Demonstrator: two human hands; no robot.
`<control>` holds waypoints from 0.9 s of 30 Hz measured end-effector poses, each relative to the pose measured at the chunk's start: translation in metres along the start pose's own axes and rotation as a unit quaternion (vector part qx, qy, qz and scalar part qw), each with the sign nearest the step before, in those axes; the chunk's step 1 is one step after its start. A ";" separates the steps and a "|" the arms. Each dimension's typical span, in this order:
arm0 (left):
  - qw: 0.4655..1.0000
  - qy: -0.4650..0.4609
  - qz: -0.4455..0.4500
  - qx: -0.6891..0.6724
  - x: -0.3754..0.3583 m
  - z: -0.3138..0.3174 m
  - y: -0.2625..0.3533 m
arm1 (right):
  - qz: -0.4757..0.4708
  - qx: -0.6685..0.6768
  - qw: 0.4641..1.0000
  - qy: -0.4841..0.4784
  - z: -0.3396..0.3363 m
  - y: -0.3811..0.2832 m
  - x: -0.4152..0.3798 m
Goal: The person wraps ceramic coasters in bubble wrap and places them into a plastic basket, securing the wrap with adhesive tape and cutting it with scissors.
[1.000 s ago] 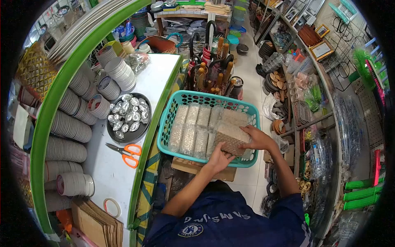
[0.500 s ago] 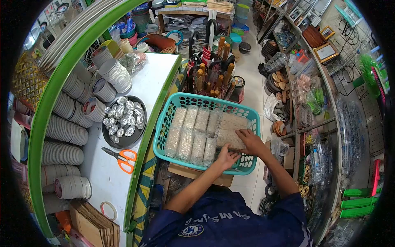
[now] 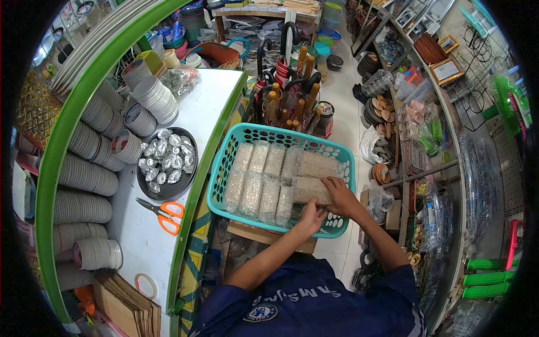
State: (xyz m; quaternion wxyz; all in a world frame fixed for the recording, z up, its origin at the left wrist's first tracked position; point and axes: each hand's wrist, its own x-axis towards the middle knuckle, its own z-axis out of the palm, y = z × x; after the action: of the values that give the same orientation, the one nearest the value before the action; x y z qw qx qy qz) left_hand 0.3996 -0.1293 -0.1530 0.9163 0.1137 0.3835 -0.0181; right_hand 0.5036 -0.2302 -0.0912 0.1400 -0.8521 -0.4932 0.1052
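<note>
A turquoise plastic basket (image 3: pixel 247 219) holds several clear-wrapped, beige speckled packs (image 3: pixel 253 191), most of them lined up in two rows. At its right side, two packs lie crosswise, one behind the other. My right hand (image 3: pixel 340 199) grips the right end of the nearer crosswise pack (image 3: pixel 307 189), fingers over its top. My left hand (image 3: pixel 310 218) is at that pack's near edge, its fingers curled against it and partly hidden. The farther crosswise pack (image 3: pixel 317 164) lies just beyond my right hand.
Left of the basket is a white counter (image 3: pixel 210 92) with orange-handled scissors (image 3: pixel 168 218), a dark round pan (image 3: pixel 182 188) of foil-like moulds, a tape roll (image 3: pixel 145 286) and stacked white cups (image 3: pixel 155 100). Umbrellas (image 3: pixel 286 73) stand behind the basket. Loaded shelves (image 3: pixel 432 168) line the right.
My left hand's fingers have drawn in from a more spread pose to the pack's near edge. My right hand stays on the pack's right end. The view has shifted slightly.
</note>
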 end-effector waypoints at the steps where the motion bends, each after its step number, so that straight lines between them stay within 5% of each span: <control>1: 1.000 0.000 -0.002 -0.001 0.003 -0.001 -0.001 | 0.005 0.015 1.000 -0.007 -0.003 -0.002 0.004; 8: 1.000 0.008 0.012 -0.001 0.037 -0.014 -0.007 | 0.007 -0.112 0.993 0.026 0.006 -0.007 0.013; 20: 0.998 0.033 0.008 0.055 0.053 -0.018 -0.013 | 0.101 -0.072 0.991 0.050 0.021 -0.019 0.010; 27: 0.997 0.033 -0.014 0.063 0.041 -0.013 -0.008 | 0.041 -0.157 0.985 0.059 0.028 -0.006 0.008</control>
State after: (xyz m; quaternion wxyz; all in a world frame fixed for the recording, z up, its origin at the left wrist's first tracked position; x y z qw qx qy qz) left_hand 0.4187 -0.1325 -0.1921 0.8940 0.1664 0.4129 -0.0514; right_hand 0.4937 -0.2168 -0.1152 0.0288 -0.8878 -0.4589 -0.0186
